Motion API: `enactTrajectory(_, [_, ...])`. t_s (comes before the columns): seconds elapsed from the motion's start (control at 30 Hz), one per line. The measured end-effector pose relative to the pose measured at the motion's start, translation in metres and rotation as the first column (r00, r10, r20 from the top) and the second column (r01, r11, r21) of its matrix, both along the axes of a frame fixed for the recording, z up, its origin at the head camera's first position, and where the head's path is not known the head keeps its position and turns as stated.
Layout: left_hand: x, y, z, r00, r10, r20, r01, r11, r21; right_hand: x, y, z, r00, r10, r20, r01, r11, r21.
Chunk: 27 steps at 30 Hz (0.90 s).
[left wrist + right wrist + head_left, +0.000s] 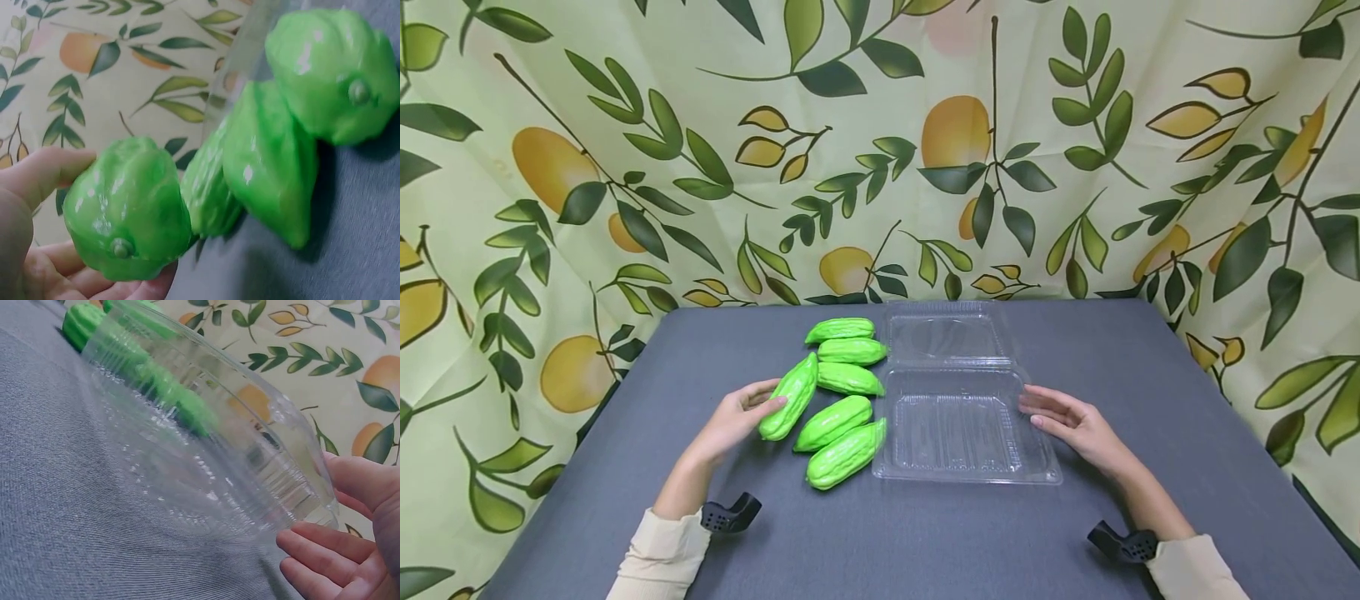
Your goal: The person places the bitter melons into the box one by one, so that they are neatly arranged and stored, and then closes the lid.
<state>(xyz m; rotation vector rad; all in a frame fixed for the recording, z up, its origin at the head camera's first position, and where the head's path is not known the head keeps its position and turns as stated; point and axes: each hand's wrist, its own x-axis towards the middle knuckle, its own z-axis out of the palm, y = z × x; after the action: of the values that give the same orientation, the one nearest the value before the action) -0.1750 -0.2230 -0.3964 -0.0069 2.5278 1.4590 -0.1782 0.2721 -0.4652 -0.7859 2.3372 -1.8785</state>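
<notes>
My left hand (734, 422) grips a bright green bitter melon (791, 402) between thumb and fingers, tilted, left of the others. In the left wrist view the held melon's stem end (128, 206) faces the camera. Several more bitter melons (842, 454) lie in a loose column between that hand and a clear plastic clamshell box (958, 433). The box's lid (946, 335) is folded back, and its base holds nothing. At the base's right side is my right hand (1081, 427), its fingers loosely extended; in the right wrist view its thumb and fingers (331, 544) are right at the box's wall.
A dark grey cloth (925, 537) covers the table. Behind and along the sides hangs a curtain (880, 100) printed with leaves and oranges. Black devices are strapped on the left wrist (731, 514) and right wrist (1123, 544).
</notes>
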Motion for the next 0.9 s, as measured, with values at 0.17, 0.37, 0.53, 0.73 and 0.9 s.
enactTrajectory(0.17, [0.002, 0.009, 0.001, 1.000, 0.018, 0.002, -0.019, 0.999, 0.036, 0.000, -0.003, 0.001, 0.999, -0.042, -0.013, 0.042, 0.999, 0.009])
enactTrajectory(0.37, [0.005, 0.019, 0.000, 1.000, 0.009, 0.009, -0.009, 0.997, 0.081, 0.001, -0.005, 0.000, 0.997, -0.077, -0.015, 0.077, 0.997, 0.011])
enactTrajectory(0.53, [0.007, 0.025, -0.001, 1.000, -0.001, 0.023, -0.002, 0.992, 0.126, 0.001, -0.007, -0.002, 0.992, -0.122, -0.024, 0.123, 0.992, 0.023])
enactTrajectory(0.73, [0.012, 0.034, 0.000, 0.999, -0.029, 0.033, 0.023, 0.984, 0.174, 0.002, -0.010, -0.001, 0.988, -0.148, -0.034, 0.148, 0.989, 0.024])
enactTrajectory(0.9, [0.016, 0.042, 0.001, 0.997, -0.060, 0.041, 0.050, 0.976, 0.211, 0.002, -0.011, -0.002, 0.987, -0.155, -0.037, 0.156, 0.987, 0.023])
